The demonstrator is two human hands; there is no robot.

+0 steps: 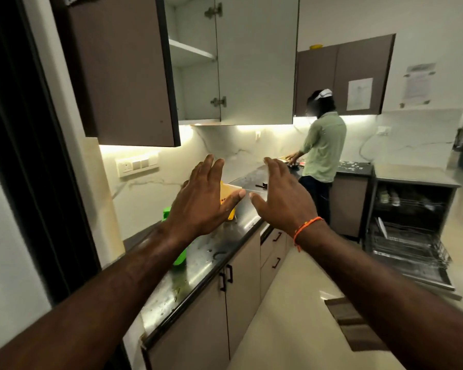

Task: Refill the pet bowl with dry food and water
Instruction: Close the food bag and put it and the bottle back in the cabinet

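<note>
Both my hands are raised in front of me over the dark countertop (214, 252), fingers spread and holding nothing. My left hand (203, 198) partly hides a yellow and white food package (229, 193) standing on the counter. A green object (181, 256) sits on the counter under my left forearm, mostly hidden. My right hand (281, 198) has an orange thread around its wrist and hovers beside the left, thumbs nearly touching. No pet bowl shows in this view.
An upper cabinet (198, 62) hangs open above the counter with bare shelves. Another person (322, 150) works at the far counter. An open dishwasher (409, 236) with pulled-out racks stands at the right. A brown mat (353, 324) lies on the floor.
</note>
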